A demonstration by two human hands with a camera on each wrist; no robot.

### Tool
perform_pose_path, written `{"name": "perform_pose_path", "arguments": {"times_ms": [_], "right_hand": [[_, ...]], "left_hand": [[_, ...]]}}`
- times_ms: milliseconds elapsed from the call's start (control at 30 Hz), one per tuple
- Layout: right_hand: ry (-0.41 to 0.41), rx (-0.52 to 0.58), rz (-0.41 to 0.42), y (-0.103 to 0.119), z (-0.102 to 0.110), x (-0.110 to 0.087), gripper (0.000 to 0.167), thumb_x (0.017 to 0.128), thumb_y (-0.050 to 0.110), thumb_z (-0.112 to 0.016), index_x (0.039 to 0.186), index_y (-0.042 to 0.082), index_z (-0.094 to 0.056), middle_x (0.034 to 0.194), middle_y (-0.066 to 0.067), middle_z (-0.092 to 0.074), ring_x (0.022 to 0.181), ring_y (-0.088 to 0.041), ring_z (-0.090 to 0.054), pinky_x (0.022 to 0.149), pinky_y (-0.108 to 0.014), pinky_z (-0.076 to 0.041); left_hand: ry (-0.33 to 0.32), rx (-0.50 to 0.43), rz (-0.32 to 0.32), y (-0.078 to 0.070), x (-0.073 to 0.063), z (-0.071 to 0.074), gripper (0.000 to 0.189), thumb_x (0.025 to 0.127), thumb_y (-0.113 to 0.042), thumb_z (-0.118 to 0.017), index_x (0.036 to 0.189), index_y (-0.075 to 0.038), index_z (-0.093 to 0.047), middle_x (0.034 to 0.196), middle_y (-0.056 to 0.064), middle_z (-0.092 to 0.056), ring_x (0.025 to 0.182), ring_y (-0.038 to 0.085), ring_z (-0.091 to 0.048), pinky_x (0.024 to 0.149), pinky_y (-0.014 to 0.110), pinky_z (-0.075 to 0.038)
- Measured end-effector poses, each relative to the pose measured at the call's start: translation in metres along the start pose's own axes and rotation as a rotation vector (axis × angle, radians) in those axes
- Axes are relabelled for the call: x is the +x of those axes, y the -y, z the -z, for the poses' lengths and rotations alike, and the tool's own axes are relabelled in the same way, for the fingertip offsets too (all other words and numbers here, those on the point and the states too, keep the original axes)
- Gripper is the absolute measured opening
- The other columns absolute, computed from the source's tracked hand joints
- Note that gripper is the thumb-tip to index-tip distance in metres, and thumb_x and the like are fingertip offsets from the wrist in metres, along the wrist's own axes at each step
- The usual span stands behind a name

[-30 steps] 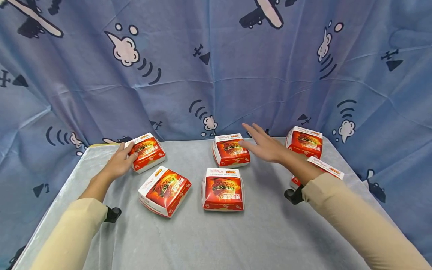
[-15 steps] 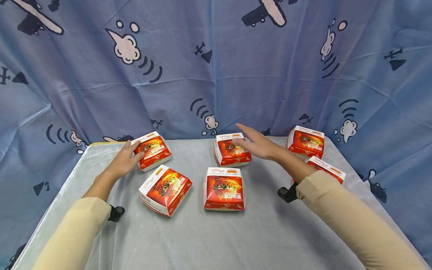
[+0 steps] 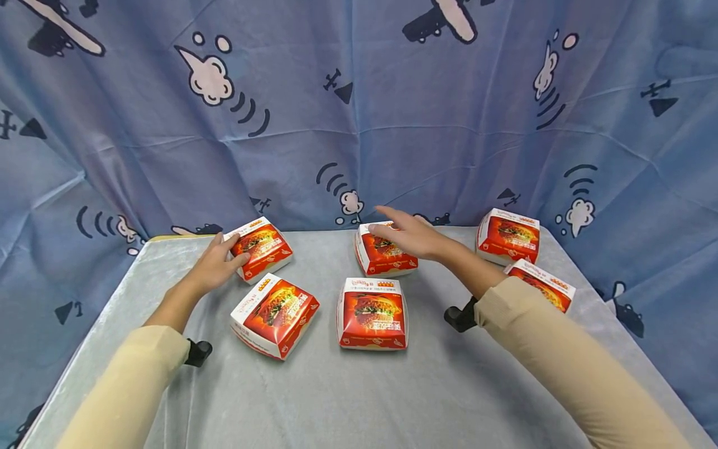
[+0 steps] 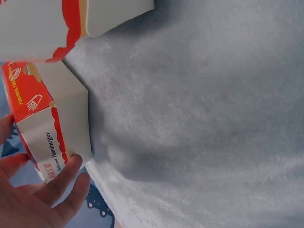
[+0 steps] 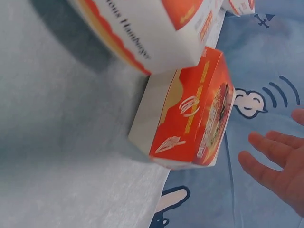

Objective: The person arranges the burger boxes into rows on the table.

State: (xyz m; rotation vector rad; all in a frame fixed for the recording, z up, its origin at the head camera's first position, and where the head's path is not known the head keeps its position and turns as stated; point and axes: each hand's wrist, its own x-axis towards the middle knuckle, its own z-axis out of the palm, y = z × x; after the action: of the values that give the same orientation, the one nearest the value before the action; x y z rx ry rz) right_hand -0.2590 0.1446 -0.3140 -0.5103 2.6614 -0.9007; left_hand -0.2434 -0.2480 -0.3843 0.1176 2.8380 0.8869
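Several red and white hamburger boxes stand on the grey cloth. My left hand [image 3: 217, 263] touches the left side of the back left hamburger box [image 3: 262, 248]; in the left wrist view, extended fingertips [image 4: 71, 166] lie against the white side of this box [image 4: 40, 118]. My right hand [image 3: 412, 236] holds nothing, its fingers outstretched, and overlaps the back middle box [image 3: 378, 255] in the head view. In the right wrist view, spread fingers [image 5: 266, 173] appear apart from a box [image 5: 190, 118].
Closer to me stand a turned front left box [image 3: 275, 317] and a front middle box [image 3: 373, 315]. At the right are a back box [image 3: 509, 236] and a tilted-looking box [image 3: 541, 280], partly behind my right sleeve [image 3: 550, 349]. A blue patterned curtain [image 3: 291, 81] hangs behind the table [image 3: 359, 405].
My left hand and the back left box have moved to the right, the box sliding along the cloth. My right hand has moved left over the back middle box, uncovering more of the right-hand box.
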Motion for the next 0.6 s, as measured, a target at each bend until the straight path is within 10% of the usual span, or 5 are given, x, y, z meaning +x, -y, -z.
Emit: {"name": "perform_pose_path", "arguments": {"times_ms": [600], "right_hand": [[0.043, 0.060, 0.041, 0.014, -0.013, 0.010, 0.068, 0.102, 0.043, -0.045, 0.157, 0.009, -0.027, 0.160, -0.017, -0.029, 0.138, -0.041, -0.040, 0.111, -0.060, -0.032]], "left_hand": [[0.075, 0.010, -0.051, -0.018, 0.005, -0.005, 0.069, 0.105, -0.032, -0.048, 0.155, 0.005, -0.020, 0.157, 0.040, 0.000, 0.144, 0.057, -0.005, 0.112, 0.069, -0.014]]}}
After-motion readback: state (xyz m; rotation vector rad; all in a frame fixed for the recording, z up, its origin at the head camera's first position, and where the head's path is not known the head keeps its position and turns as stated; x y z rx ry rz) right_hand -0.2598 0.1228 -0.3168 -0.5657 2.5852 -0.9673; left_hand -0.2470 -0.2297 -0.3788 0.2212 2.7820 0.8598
